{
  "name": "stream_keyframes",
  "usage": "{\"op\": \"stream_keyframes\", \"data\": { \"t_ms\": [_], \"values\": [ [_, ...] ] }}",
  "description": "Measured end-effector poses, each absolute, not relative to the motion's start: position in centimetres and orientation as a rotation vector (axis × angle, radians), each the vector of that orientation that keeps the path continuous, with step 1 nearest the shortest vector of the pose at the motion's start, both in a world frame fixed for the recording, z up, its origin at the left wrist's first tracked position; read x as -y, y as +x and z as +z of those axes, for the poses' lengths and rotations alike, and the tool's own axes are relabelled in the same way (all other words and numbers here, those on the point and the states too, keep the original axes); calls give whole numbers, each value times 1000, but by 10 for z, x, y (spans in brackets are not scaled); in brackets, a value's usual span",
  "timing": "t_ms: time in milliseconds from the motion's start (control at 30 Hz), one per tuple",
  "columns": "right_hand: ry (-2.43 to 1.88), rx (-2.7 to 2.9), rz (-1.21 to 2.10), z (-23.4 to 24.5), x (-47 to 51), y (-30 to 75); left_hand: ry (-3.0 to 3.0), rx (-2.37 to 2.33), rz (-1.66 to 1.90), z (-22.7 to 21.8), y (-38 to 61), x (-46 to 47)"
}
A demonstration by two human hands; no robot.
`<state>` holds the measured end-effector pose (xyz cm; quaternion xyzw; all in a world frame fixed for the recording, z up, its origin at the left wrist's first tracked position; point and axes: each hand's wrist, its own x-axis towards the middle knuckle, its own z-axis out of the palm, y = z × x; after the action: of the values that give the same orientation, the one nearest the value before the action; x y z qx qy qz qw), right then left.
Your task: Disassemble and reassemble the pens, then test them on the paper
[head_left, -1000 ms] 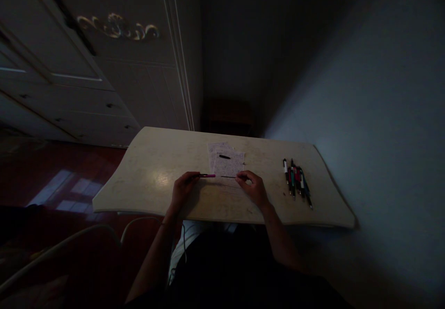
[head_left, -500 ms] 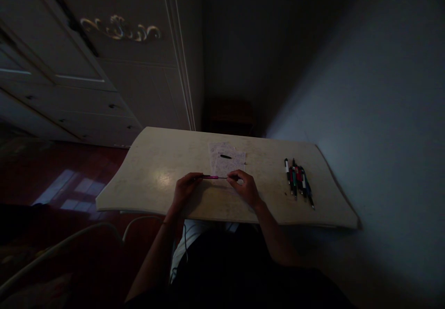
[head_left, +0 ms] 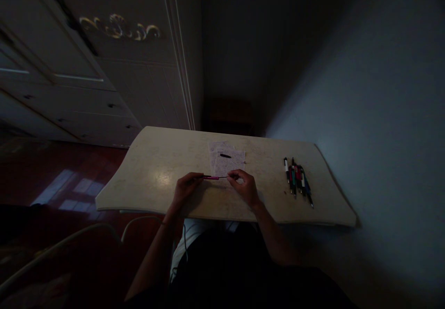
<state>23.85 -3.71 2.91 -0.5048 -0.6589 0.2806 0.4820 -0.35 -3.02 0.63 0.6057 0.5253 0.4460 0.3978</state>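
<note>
Now both hands pinch 1 pen near the table's [head_left: 146, 193] front edge: left hand [head_left: 186, 189] clamped on its pink barrel [head_left: 210, 177], right hand [head_left: 245, 187] on its thin refill [head_left: 224, 177].

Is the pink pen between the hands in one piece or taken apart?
Taken apart: the left hand holds the pink pen barrel, and a thin dark refill sticks out toward the right hand.

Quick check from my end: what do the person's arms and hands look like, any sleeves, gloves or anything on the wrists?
Both forearms are bare, with no sleeves showing. The left hand and right hand are ungloved. A thin band seems to circle the left wrist; the dim light hides any rings or markings.
</note>
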Motion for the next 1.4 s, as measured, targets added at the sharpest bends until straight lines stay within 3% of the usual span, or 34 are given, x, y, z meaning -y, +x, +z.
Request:
{"op": "stream_keyframes", "data": {
  "t_ms": [633, 1200, 1400],
  "values": [
    [-1334, 1448, 934, 19, 42, 225, 1623, -1269, 1149, -5, -5, 28],
    [-1377, 1354, 1118, 14, 41, 219, 2300, -1201, 847, -7, 2, 23],
    [-1259, 1237, 1237, 17, 44, 217, 2162, -1177, 919, -5, 2, 23]
  ]
}}
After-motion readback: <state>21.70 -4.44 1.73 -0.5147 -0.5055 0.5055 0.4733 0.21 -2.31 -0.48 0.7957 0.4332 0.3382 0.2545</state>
